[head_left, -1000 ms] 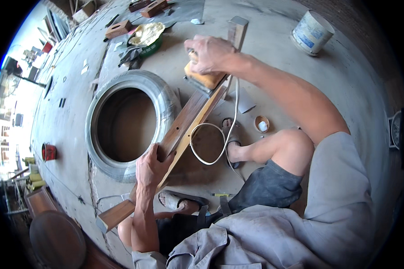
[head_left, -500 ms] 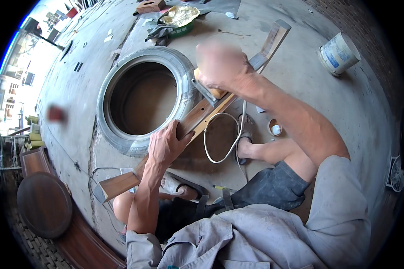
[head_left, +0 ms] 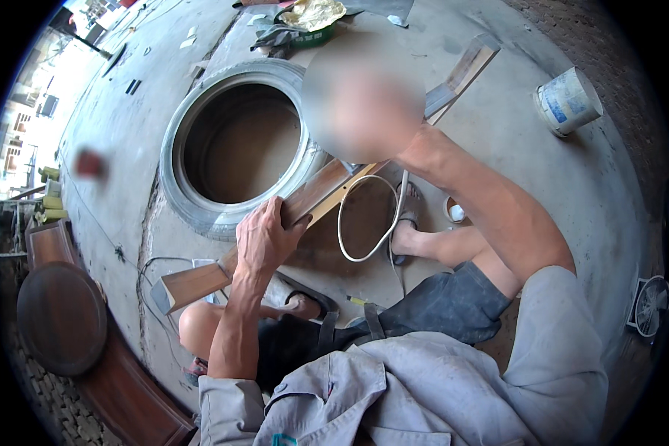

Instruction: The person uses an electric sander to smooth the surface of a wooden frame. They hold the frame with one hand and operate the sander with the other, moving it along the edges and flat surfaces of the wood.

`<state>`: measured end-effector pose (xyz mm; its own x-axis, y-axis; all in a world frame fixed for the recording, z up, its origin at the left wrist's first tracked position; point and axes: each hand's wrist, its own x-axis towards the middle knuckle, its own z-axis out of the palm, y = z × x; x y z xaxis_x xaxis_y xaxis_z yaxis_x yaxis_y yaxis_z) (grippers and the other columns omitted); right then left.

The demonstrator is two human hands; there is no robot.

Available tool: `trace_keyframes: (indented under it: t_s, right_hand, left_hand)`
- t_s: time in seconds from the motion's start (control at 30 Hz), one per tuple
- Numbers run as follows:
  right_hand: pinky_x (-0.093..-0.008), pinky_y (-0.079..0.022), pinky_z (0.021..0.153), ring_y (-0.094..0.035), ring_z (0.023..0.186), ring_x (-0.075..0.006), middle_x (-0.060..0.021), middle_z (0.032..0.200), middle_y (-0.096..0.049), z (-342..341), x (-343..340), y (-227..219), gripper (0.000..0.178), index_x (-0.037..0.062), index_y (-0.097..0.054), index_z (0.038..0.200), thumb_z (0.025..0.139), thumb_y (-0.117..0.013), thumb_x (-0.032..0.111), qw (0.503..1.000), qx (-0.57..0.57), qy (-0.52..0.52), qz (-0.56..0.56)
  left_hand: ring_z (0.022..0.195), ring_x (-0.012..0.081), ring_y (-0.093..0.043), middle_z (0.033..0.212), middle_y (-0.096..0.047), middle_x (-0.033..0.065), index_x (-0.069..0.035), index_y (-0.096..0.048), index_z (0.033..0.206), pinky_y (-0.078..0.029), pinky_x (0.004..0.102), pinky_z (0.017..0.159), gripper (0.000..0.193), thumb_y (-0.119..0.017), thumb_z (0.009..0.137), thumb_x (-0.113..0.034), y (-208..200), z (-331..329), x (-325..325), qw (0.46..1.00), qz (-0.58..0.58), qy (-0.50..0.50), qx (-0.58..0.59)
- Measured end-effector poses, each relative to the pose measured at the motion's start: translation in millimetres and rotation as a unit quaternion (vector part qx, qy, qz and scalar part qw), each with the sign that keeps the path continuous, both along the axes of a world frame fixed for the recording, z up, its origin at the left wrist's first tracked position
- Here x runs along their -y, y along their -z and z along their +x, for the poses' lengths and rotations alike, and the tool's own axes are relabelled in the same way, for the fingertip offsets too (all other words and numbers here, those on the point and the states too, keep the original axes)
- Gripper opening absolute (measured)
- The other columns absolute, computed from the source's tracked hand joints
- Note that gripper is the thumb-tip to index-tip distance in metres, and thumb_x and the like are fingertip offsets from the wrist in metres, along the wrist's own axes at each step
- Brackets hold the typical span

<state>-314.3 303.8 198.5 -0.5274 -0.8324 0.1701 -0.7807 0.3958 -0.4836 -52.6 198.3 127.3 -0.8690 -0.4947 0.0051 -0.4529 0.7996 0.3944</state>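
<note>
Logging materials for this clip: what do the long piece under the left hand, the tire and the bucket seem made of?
Long piece: wood, perhaps unvarnished, given its streaky brown grain.
Tire: likely rubber, dull grey, with thick rounded sidewall.
Bucket: probably plastic; smooth pale wall, stained finish.

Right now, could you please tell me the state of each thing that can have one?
Wooden piece: held, slanting
Left hand: closed on it
Right hand: blurred, grip unclear
Tire: lying on its side
Pale cable: looped
Small bowl: holding something white
Green basin: holding something pale
Fan: running or stopped, unclear
</note>
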Motion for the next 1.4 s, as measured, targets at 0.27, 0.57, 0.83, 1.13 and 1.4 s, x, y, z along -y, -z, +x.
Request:
trace_keyframes:
  t_s: [0.27,0.57,0.83,1.13,1.4]
  right_hand:
    - [-0.0545,-0.060,0.095,-0.067,0.117,-0.0425,-0.0239,0.127,-0.061,-27.1,1.9,-33.4,0.042,0.0068,-0.061,0.125,0.090,-0.068,0.030,0.979,-0.100,0.077,0.159]
    - [-0.0531,-0.061,0.093,-0.067,0.115,-0.0454,-0.0227,0.130,-0.060,47.1,17.8,-24.4,0.045,0.0092,-0.060,0.131,0.094,-0.069,0.033,0.988,-0.123,0.008,0.089]
    - [-0.0519,-0.063,0.089,-0.066,0.119,-0.0454,-0.0217,0.132,-0.061,-38.0,5.4,5.0,0.047,0.0100,-0.061,0.132,0.092,-0.070,0.032,0.995,-0.043,-0.018,0.093]
    - [-0.0504,-0.061,0.096,-0.066,0.118,-0.0424,-0.0209,0.132,-0.059,65.9,39.4,-7.8,0.042,0.0085,-0.061,0.131,0.095,-0.068,0.029,0.988,-0.102,-0.073,0.092]
    - [-0.0467,-0.063,0.090,-0.070,0.111,-0.0358,-0.0191,0.118,-0.067,6.5,7.3,-19.4,0.039,0.0062,-0.065,0.123,0.092,-0.068,0.030,0.978,-0.165,0.027,0.127]
  left_hand:
    - [0.079,0.0365,-0.071,0.082,-0.070,0.0166,-0.002,-0.063,0.094,-0.055,0.0465,0.071,0.047,-0.085,0.084,-0.042,8.3,13.7,5.5,0.998,-0.031,0.002,-0.055]
    - [0.083,0.0347,-0.072,0.085,-0.071,0.0152,-0.003,-0.063,0.096,-0.056,0.0452,0.072,0.048,-0.083,0.085,-0.045,7.0,14.3,4.8,1.000,-0.027,-0.001,-0.011]
    - [0.075,0.0363,-0.070,0.079,-0.069,0.0159,-0.002,-0.063,0.091,-0.054,0.0453,0.068,0.049,-0.086,0.082,-0.044,10.5,15.3,6.1,0.998,-0.040,0.001,-0.055]
    - [0.082,0.0328,-0.073,0.084,-0.072,0.0149,-0.003,-0.063,0.096,-0.056,0.0442,0.072,0.049,-0.083,0.086,-0.047,5.5,14.2,5.8,0.999,-0.039,0.001,0.001]
    - [0.076,0.0350,-0.070,0.081,-0.070,0.0160,-0.002,-0.061,0.090,-0.055,0.0451,0.068,0.049,-0.085,0.084,-0.045,8.2,23.5,8.3,0.999,-0.040,-0.009,-0.029]
